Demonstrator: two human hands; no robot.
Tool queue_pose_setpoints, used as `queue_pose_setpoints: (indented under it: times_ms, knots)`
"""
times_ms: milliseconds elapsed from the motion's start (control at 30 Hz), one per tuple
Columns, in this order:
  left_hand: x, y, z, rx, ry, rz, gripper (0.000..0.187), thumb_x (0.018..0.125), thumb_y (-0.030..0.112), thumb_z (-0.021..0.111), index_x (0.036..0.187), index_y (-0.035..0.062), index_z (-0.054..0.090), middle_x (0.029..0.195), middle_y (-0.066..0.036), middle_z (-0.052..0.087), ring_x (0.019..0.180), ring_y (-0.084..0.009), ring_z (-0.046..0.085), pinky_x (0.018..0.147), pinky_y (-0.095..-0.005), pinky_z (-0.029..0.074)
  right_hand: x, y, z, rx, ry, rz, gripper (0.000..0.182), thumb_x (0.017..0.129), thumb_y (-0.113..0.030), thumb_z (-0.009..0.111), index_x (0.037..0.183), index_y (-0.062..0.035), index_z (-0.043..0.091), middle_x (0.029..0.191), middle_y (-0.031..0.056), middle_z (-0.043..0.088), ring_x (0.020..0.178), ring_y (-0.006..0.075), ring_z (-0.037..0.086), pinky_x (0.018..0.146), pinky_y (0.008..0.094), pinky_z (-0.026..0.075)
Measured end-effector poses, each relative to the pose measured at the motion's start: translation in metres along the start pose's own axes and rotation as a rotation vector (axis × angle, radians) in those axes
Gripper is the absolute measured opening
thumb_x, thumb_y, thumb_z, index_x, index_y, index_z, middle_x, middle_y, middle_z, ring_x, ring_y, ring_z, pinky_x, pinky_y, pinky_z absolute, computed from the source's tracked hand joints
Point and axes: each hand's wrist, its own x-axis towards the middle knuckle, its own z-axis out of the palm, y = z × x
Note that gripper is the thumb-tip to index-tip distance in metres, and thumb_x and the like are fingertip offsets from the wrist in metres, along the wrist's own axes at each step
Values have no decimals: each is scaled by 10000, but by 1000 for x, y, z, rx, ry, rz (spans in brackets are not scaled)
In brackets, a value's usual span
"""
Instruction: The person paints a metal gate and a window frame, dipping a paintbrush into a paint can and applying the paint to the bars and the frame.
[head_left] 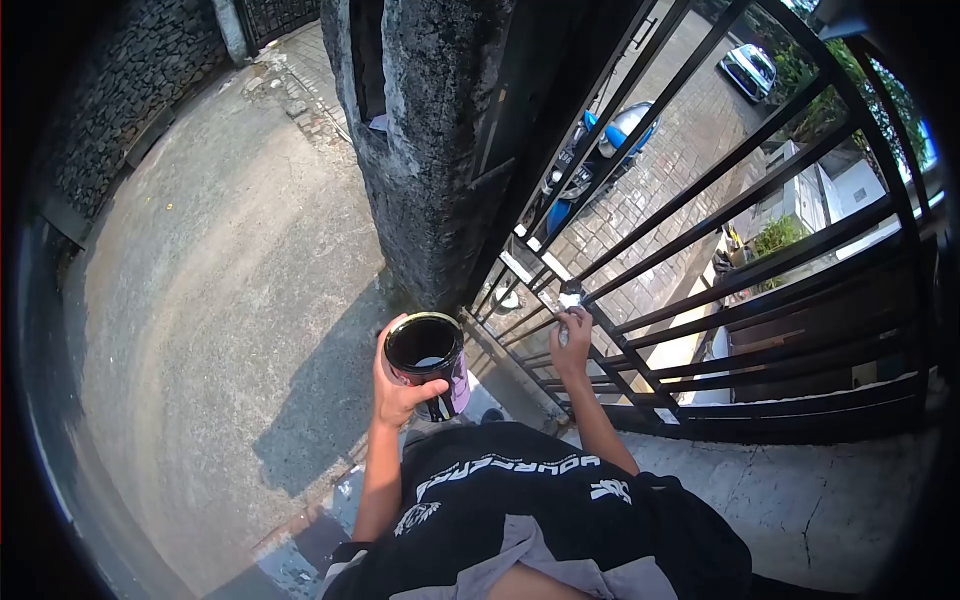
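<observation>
Shirt point(520, 490): black with white lettering, closest to the camera, on the person looking down over a paved yard.
Ground point(220, 300): grey concrete far below at the left, with the person's shadow across it; anything spilled or dropped lands there.
Left hand point(395, 385): fingers wrapped around the side of a paint can point(428, 360), held upright in the air at chest level, just left of the gate.
Paint can: open, no lid, dark liquid inside; held by the wall only, so a tilt of the wrist could slop paint onto the shirt or the concrete.
Pillar point(425, 150): rough grey column behind the can, close enough that a swing of the arm could knock the can against it.
Right hand point(572, 340): closed on a small brush point(567, 310), its tip touching a black bar; the two hands are apart.
Gate point(740, 260): black metal bars running up to the right; the brush works in a tight crossing of bars, where knuckles could smear wet paint.
Scooter point(600, 150): blue, parked beyond the bars on brick paving; drips flicked through the gaps could reach that side.
Car point(750, 70): parked far off, top right.
</observation>
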Motion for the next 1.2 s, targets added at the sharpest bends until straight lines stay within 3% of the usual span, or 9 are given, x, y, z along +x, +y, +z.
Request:
queue_pose_setpoints:
  times_ms: [167, 467, 600, 833, 1000, 1133, 1200]
  knots:
    - [19, 2, -7, 23, -1, 6, 1090, 508, 167, 955, 1410, -33, 376, 1289, -134, 573, 1210, -227, 558, 1077, -371, 411, 19, -46, 8, 42, 66, -164, 220, 818, 11, 623, 1037, 15, 651, 1200, 204, 493, 1059, 366, 588, 911, 425, 493]
    - [24, 7, -49, 96, 47, 16, 1095, 515, 184, 957, 1415, -33, 373, 1286, -121, 573, 1225, -221, 542, 1090, -365, 388, 18, -74, 28, 86, -30, -213, 175, 787, 60, 641, 944, -6, 679, 1125, 197, 553, 1040, 339, 614, 859, 392, 528]
    - [23, 9, -72, 2, 115, -7, 1034, 528, 149, 939, 1387, -35, 395, 1267, -144, 587, 1175, -246, 589, 1052, -377, 443, 76, -95, 0, -16, 195, -357, 178, 749, 83, 653, 907, 7, 687, 1125, 189, 566, 941, 315, 655, 832, 367, 545]
    - [34, 22, -92, 102, 124, -45, 971, 564, 161, 922, 1375, -21, 419, 1262, -138, 588, 1171, -242, 587, 1047, -376, 443, 209, -141, -70, -189, 629, -628, 191, 736, 87, 668, 915, 22, 683, 1170, 236, 594, 1041, 389, 630, 897, 433, 559]
    - [48, 27, -83, 131, 63, -34, 946, 586, 172, 914, 1375, -12, 426, 1250, -129, 589, 1162, -237, 582, 1038, -370, 445, 214, -73, -43, -254, 448, -477, 170, 752, 20, 709, 914, -24, 678, 1105, 201, 627, 996, 362, 645, 830, 394, 561]
    - [56, 24, -69, 128, -37, -88, 961, 579, 179, 920, 1378, -17, 422, 1252, -132, 588, 1173, -237, 580, 1044, -373, 444, 123, 8, 20, -153, 77, -87, 136, 751, -25, 720, 883, -32, 687, 955, 161, 650, 887, 343, 658, 761, 393, 533]
    - [59, 27, -57, 97, -98, -158, 985, 568, 183, 927, 1383, -24, 415, 1256, -138, 586, 1191, -241, 575, 1053, -377, 443, 50, 26, 33, -145, 8, 52, 117, 751, -59, 719, 862, -29, 698, 907, 157, 655, 856, 346, 656, 753, 410, 524]
